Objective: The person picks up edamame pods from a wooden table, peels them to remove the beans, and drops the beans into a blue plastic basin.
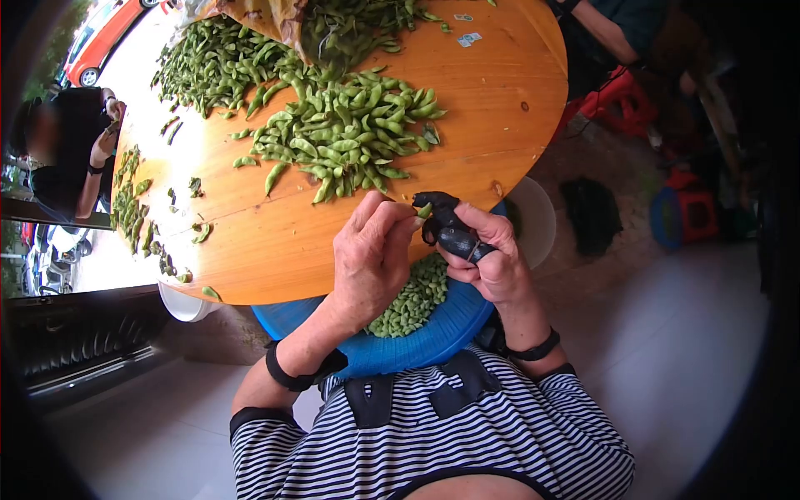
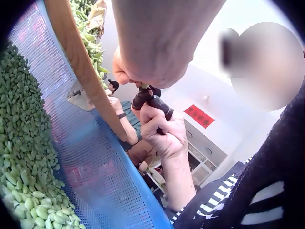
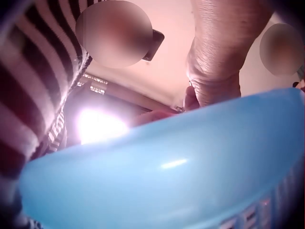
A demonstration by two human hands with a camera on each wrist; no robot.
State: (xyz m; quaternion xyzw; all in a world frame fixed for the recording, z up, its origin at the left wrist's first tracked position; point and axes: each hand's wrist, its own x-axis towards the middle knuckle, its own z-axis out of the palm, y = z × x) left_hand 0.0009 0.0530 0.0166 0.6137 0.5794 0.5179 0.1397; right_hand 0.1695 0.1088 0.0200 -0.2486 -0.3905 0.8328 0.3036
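Observation:
My left hand (image 1: 408, 218) pinches a small green pod (image 1: 425, 210) at its fingertips, just over the near edge of the round wooden table (image 1: 275, 242). My right hand (image 1: 487, 250) grips black-handled scissors (image 1: 450, 229), whose tip meets the pod. The left wrist view shows the same meeting: the right hand (image 2: 162, 129) holds the scissors (image 2: 147, 98) up to the pod (image 2: 143, 86). Below both hands sits a blue mesh basket (image 1: 433, 342) of trimmed green pods (image 1: 417, 296). A big pile of pods (image 1: 346, 133) lies on the table beyond my hands. The right wrist view shows mostly the basket rim (image 3: 162, 171).
More pods are scattered along the table's left side (image 1: 129, 208). A white bowl (image 1: 185, 304) sits under the table edge and a pale basin (image 1: 537, 221) at the right. A seated person (image 1: 71, 150) is at far left; a red stool (image 1: 621, 100) stands at right.

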